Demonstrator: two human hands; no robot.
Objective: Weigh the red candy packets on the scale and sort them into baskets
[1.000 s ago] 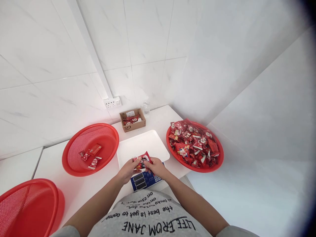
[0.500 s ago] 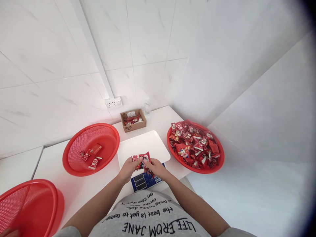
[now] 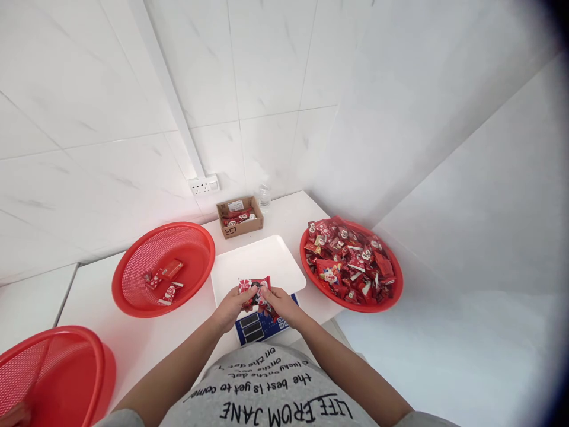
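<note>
Some red packets [image 3: 255, 284] are pinched by left hand [image 3: 230, 309] and right hand [image 3: 283, 303]; another person's hand [image 3: 16, 414], unseen a second ago, is glimpsed lower-left.

A white tiled wall with faint grey veining [image 3: 275, 65] fills the upper left and upper middle of the frame. Down it runs a slim white cable trunking [image 3: 169, 89] — slanting to a white rectangular wall socket [image 3: 204, 185] left of centre. Near the middle, a brown open cardboard box printed "SF" [image 3: 242, 228] sits beside a clear plastic bottle [image 3: 265, 198]. A smooth pale grey-white wall [image 3: 444, 107] rises at upper right — its surface softly shadowed.
</note>
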